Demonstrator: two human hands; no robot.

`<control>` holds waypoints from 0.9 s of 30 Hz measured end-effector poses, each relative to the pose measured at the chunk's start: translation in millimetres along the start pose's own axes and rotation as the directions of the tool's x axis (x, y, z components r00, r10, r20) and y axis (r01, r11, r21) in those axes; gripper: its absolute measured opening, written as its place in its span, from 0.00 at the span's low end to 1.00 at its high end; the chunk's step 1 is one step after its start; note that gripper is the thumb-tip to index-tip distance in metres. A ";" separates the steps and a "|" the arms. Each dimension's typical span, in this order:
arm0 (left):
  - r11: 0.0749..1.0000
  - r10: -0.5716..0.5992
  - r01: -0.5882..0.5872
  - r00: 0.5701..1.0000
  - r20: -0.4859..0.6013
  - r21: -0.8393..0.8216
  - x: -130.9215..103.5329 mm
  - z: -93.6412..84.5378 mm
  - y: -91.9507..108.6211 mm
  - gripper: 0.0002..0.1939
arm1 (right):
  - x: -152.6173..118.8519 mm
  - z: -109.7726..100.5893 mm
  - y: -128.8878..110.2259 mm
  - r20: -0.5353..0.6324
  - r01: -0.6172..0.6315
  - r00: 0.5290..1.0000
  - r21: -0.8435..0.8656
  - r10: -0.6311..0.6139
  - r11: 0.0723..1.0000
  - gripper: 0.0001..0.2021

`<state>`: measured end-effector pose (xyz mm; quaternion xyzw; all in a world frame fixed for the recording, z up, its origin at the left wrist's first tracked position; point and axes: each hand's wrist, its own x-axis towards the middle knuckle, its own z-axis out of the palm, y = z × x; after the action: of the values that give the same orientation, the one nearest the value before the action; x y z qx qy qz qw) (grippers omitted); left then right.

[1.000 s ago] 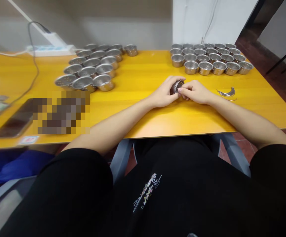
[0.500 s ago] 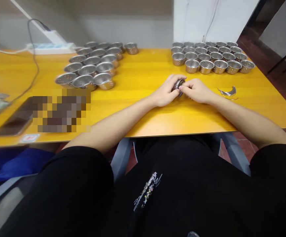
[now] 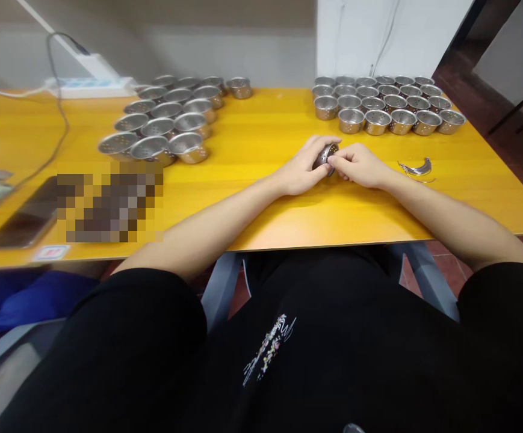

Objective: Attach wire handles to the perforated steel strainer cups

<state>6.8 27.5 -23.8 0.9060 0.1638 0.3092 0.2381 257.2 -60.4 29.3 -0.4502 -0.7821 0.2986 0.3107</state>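
My left hand (image 3: 305,166) is wrapped round a small perforated metal strainer basket (image 3: 326,156), tipped on its side just above the yellow table. The fingers of my right hand (image 3: 361,165) are pinched together at the basket's right edge. Whatever sits between those fingertips is hidden. To the right of my right hand lies a small bunch of thin curved metal wires (image 3: 419,168). Behind my hands, rows of similar strainer baskets (image 3: 403,122) stand upright at the back right. A second group of strainer baskets (image 3: 159,128) stands at the left.
On the yellow table (image 3: 261,135), a white power strip (image 3: 92,88) with a dark cable lies at the back left. A dark phone (image 3: 21,216) and a blurred-out item (image 3: 112,204) are near the front left. The table's front edge runs just before my body.
Both hands keep almost the same place and grip on the strainer basket. Things at the left of the picture have shifted slightly left.
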 end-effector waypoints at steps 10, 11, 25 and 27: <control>0.997 0.011 -0.013 1.000 -0.019 -0.078 1.7 -1.0 -12.5 0.63 | 6.0 3.7 32.1 -0.239 0.146 0.965 0.150 -0.108 0.978 0.28; 0.996 0.006 -0.008 1.000 -0.024 -0.093 2.0 -1.0 -13.2 0.63 | 7.4 4.1 34.3 -0.285 0.176 0.949 0.117 -0.137 0.977 0.27; 0.947 -0.066 0.042 0.996 -0.065 -0.319 -0.3 13.6 -5.5 0.62 | 2.1 6.7 34.7 -0.244 0.319 0.872 -0.376 -0.425 0.870 0.15; 0.950 -0.097 0.072 0.993 -0.068 -0.303 -1.1 11.9 -6.4 0.64 | 0.7 7.8 28.5 -0.178 0.323 0.892 -0.389 -0.415 0.863 0.14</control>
<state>12.6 28.4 -36.0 0.8381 0.1635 0.3569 0.3787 265.9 -49.4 3.3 -0.3734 -0.8478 0.0287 0.3755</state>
